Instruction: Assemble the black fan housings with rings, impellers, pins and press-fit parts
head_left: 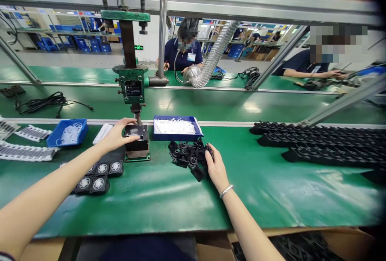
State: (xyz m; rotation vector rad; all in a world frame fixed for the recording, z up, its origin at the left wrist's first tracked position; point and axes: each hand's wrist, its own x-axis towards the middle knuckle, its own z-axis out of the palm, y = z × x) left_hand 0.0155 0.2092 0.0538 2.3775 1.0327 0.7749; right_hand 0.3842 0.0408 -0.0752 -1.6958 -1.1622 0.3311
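Observation:
My left hand (116, 136) reaches to a black block (137, 145) at the foot of a green press (132, 86). Its thumb and fingers curve around a dark flat piece (132, 130) on top of the block, under the press ram. To the right, my right hand (216, 166), with a bangle at the wrist, closes on a small black plastic part (209, 151). That hand is at the right edge of a loose pile of black plastic parts (185, 154). The undersides of both grips are hidden.
Behind the pile sits a blue tray of white strips (175, 126); a blue bin (68, 132) holds white rings. Small black fans (99, 182) lie left. Long black rows of parts (319, 142) lie right. Co-workers (183, 54) sit across the bench beyond a metal frame.

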